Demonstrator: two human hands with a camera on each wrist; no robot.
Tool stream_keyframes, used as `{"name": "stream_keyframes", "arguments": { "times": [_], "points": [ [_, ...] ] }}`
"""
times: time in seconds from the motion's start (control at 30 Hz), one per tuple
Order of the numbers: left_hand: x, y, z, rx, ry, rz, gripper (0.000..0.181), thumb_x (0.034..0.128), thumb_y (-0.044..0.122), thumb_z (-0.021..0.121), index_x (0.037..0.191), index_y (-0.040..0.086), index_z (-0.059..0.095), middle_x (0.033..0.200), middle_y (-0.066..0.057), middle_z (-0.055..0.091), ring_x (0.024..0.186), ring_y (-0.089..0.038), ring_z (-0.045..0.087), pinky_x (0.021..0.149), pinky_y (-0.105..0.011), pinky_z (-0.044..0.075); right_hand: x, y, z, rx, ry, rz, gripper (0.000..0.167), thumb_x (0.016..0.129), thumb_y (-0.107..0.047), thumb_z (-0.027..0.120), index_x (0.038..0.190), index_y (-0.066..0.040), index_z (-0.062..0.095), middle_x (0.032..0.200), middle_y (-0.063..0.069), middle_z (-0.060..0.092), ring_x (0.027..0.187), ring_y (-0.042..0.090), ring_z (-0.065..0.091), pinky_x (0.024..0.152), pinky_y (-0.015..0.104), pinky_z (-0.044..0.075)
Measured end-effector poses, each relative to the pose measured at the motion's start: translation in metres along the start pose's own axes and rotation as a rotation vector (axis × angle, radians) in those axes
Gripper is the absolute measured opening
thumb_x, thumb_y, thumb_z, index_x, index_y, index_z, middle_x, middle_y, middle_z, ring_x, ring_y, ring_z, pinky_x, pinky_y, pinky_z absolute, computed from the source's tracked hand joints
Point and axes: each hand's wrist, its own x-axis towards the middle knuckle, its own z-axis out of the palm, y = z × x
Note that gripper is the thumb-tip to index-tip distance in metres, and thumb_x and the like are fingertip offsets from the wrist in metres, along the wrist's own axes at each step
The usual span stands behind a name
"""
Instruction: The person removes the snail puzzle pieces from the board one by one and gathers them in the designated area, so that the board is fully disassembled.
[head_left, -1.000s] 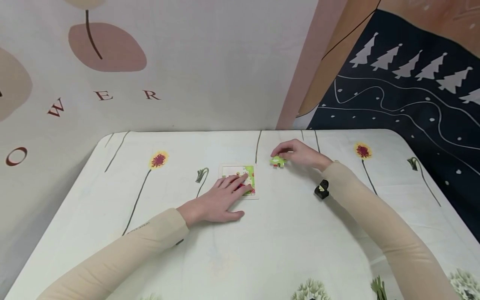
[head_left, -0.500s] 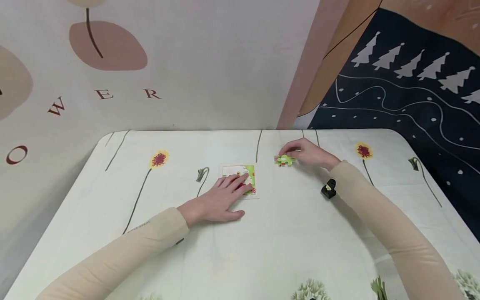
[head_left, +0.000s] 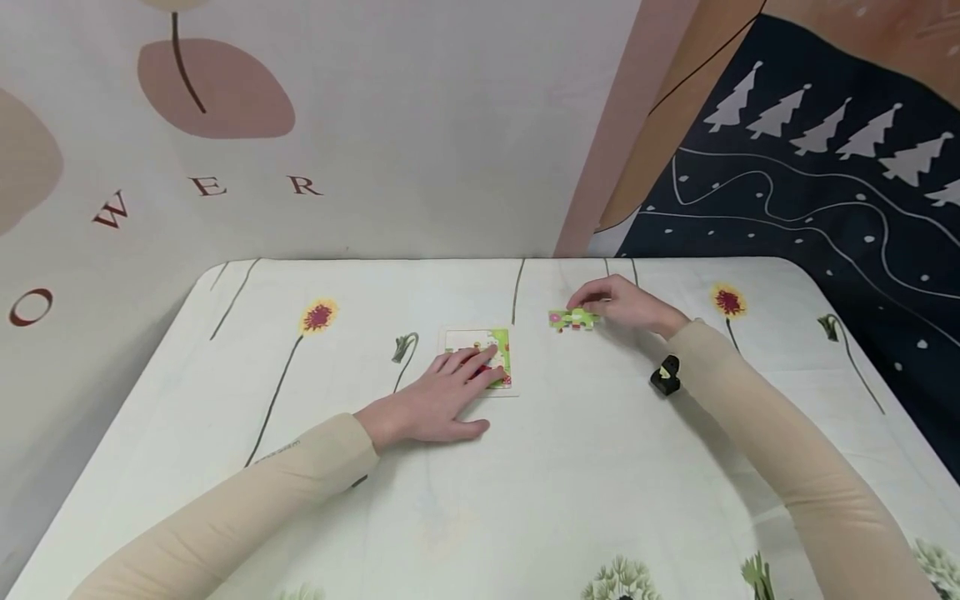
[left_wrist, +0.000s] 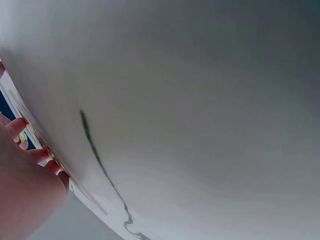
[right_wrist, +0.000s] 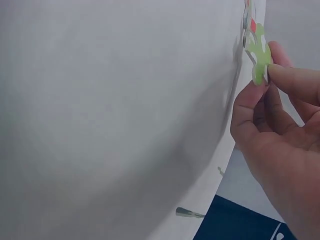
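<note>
My left hand (head_left: 438, 404) lies flat with spread fingers on a small square puzzle board (head_left: 500, 337), covering much of its picture. Pale edges and a green, red and white print show around the fingers. Farther right, my right hand (head_left: 626, 304) pinches a green jigsaw puzzle piece (right_wrist: 259, 55) between thumb and fingers, just over the table. Beside that piece, to its left, a second puzzle piece (head_left: 556, 318) with a pink spot shows; whether the two touch or interlock I cannot tell. In the left wrist view, the fingers (left_wrist: 37, 155) reach onto the board's edge.
A white tablecloth (head_left: 540, 483) printed with flowers and stems covers the table. A black device (head_left: 665, 375) sits at the right wrist. Behind the table hangs a pale printed cloth (head_left: 420, 150), with a dark tree-patterned one (head_left: 795, 192) at right.
My right hand has shifted a little to the right with the green puzzle piece, and the second piece with the pink spot has come into sight at its left. My left hand stays put.
</note>
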Motion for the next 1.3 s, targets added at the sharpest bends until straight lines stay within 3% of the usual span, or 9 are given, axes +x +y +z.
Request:
{"name": "stream_keyframes", "arguments": {
  "times": [0.47,1.3],
  "points": [
    [-0.0001,0.0009,0.0002,-0.011,-0.013,-0.018,0.068,0.0934,0.042,0.051,0.151,0.013,0.031,0.159,-0.013,0.014,0.141,-0.032,0.016,0.109,-0.052,0.017,-0.0013,-0.0016,0.0000,0.007,-0.002,0.028,0.021,0.094,0.008,0.051,0.107,0.009,0.067,0.113,0.022,0.064,0.103,0.029,0.055,0.083,0.028,0.041],
    [0.0002,0.0006,0.0018,-0.001,-0.003,-0.014,0.066,0.0932,0.041,0.052,0.150,0.013,0.032,0.158,-0.013,0.016,0.141,-0.033,0.017,0.109,-0.053,0.016,0.0042,0.0041,0.0017,-0.055,0.006,0.025,0.025,0.091,0.012,0.049,0.104,0.006,0.069,0.110,0.020,0.065,0.100,0.028,0.054,0.087,0.036,0.041]
  ]
}}
